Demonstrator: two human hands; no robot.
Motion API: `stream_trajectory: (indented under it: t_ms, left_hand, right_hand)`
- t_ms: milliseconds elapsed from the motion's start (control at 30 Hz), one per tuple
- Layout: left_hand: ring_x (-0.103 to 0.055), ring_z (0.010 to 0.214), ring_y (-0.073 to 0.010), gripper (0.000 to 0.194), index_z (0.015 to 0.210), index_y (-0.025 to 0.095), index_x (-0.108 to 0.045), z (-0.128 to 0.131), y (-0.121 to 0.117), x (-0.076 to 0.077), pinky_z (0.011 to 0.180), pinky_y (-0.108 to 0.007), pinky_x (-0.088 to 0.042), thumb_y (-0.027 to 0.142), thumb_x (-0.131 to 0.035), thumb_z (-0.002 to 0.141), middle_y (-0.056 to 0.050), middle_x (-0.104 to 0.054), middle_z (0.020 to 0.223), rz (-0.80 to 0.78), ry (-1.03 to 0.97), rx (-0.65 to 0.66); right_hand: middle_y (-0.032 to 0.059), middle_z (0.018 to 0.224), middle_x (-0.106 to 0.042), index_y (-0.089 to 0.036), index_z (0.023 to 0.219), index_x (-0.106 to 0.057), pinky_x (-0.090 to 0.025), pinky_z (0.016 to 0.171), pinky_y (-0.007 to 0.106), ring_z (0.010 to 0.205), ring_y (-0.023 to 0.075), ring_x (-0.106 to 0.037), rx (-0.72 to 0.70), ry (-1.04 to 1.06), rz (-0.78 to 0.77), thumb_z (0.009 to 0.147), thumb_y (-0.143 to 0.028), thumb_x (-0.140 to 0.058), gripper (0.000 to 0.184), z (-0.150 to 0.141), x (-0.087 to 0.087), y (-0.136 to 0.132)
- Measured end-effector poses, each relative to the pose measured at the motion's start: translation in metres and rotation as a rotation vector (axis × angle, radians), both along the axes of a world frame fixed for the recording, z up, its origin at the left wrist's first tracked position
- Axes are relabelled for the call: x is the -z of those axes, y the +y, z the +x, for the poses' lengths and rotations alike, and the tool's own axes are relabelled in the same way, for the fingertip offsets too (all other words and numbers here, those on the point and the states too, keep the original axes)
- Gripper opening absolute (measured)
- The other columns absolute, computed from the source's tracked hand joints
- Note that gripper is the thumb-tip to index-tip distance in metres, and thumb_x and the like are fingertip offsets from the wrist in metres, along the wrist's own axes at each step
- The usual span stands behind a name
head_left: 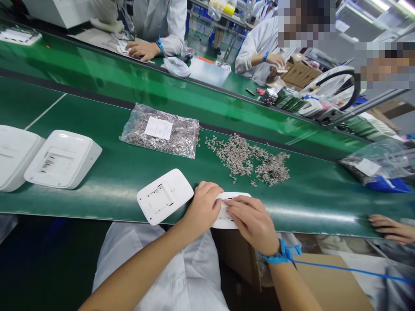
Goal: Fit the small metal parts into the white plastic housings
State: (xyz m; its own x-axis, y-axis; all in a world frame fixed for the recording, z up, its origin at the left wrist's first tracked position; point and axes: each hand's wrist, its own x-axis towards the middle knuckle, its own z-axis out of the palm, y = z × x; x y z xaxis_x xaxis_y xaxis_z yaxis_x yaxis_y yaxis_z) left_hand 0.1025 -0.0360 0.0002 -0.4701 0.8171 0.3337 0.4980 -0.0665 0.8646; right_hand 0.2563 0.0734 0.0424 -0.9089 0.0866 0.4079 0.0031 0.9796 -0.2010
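A white plastic housing (223,216) lies at the near edge of the green belt, partly covered by my hands. My left hand (205,203) is closed around its left side, thumb on the upper face. My right hand (254,222), a blue strap at its wrist, has its fingers bent together over the recess; anything between the fingertips is too small to make out. Left of my hands rests a similar white housing (181,185), recess facing up. Beyond them small metal pieces (238,153) are spread in a loose pile, beside a clear bag (139,136) full of such pieces.
Two more white housings (82,151) stand at the left of the belt (110,185). At the far right are a clear bag (392,157) and a blue scoop-like item (389,185). Another person's hand (392,229) rests at the right edge. Co-workers sit across the raised green ledge (106,65).
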Motion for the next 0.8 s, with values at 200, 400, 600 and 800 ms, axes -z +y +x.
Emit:
stream_trajectory:
  t_ms: [200,400,600,800]
  left_hand:
    - [-0.052,0.101,-0.0204,0.02,0.099,0.017,-0.062,0.0003,0.0013,-0.001,0.093,-0.037,-0.043,0.004,-0.057,0.085,-0.004,-0.064,0.104,-0.004,0.014,-0.012]
    - [-0.052,0.1,-0.0202,0.019,0.098,0.017,-0.062,0.0007,0.0015,0.0,0.092,-0.037,-0.043,0.004,-0.057,0.085,-0.004,-0.064,0.104,0.007,0.03,-0.024]
    - [-0.051,0.099,-0.0199,0.018,0.098,0.016,-0.06,0.0023,0.0014,-0.001,0.092,-0.037,-0.043,0.004,-0.057,0.085,-0.004,-0.064,0.103,-0.002,0.057,-0.023]
    - [-0.051,0.101,-0.021,0.017,0.098,0.017,-0.059,0.0065,0.001,-0.0012,0.092,-0.039,-0.041,0.005,-0.055,0.086,-0.005,-0.063,0.105,-0.044,0.159,-0.043]
  right_hand:
    - [0.0051,0.118,-0.067,-0.016,0.11,-0.064,-0.047,0.09,0.038,0.11,0.0235,-0.057,-0.036,0.039,0.029,0.088,-0.003,-0.061,0.026,0.0014,0.0037,0.0007]
    - [0.0055,0.117,-0.067,-0.016,0.112,-0.064,-0.047,0.089,0.038,0.11,0.0229,-0.057,-0.016,0.039,0.021,0.089,-0.003,-0.061,0.026,0.0018,0.0045,-0.0007]
    - [0.0065,0.118,-0.066,-0.015,0.113,-0.064,-0.046,0.092,0.039,0.112,0.0229,-0.056,-0.027,-0.006,0.066,0.092,-0.005,-0.056,0.024,-0.001,0.0009,-0.0013]
    - [0.0072,0.117,-0.067,-0.016,0.117,-0.064,-0.046,0.092,0.038,0.112,0.0212,-0.058,-0.03,-0.023,0.114,0.093,-0.007,-0.051,0.029,-0.0027,0.0017,-0.0033]
